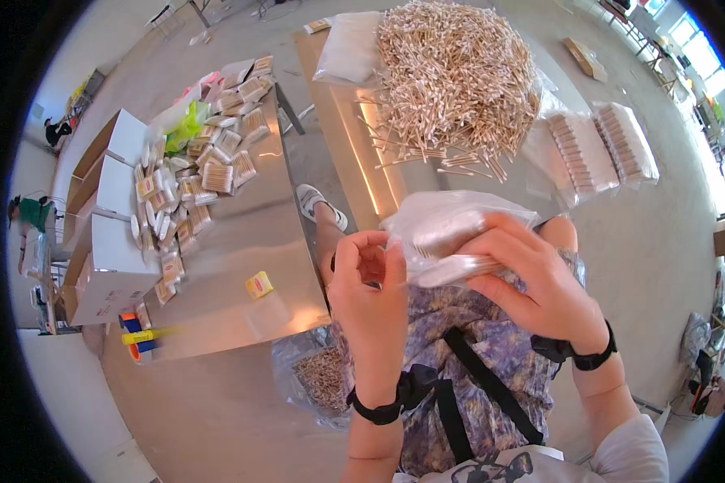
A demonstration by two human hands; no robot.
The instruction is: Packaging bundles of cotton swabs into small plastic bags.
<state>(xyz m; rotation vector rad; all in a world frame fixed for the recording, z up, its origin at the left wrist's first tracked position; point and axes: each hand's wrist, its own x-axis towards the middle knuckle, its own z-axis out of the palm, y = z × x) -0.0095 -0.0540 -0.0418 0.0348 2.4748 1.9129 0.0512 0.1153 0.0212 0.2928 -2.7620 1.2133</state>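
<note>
Above my lap, my left hand [369,278] pinches the edge of a clear plastic bag [503,205] between thumb and fingers. My right hand [528,282] is closed round a small bundle of cotton swabs [479,264], held lengthwise with one end toward my left hand. The swabs' left end lies at the bag's mouth; whether they are inside the plastic, I cannot tell. Just beyond my hands, a large heap of loose cotton swabs [459,76] covers much of the metal table [342,121].
Small swab packs [217,175] are piled on the left table [258,233], beside white cartons [125,241], a yellow packet [258,285] and tape rolls [141,346]. Filled packs [624,145] lie right of the heap. A bag of swabs [322,378] sits on the floor.
</note>
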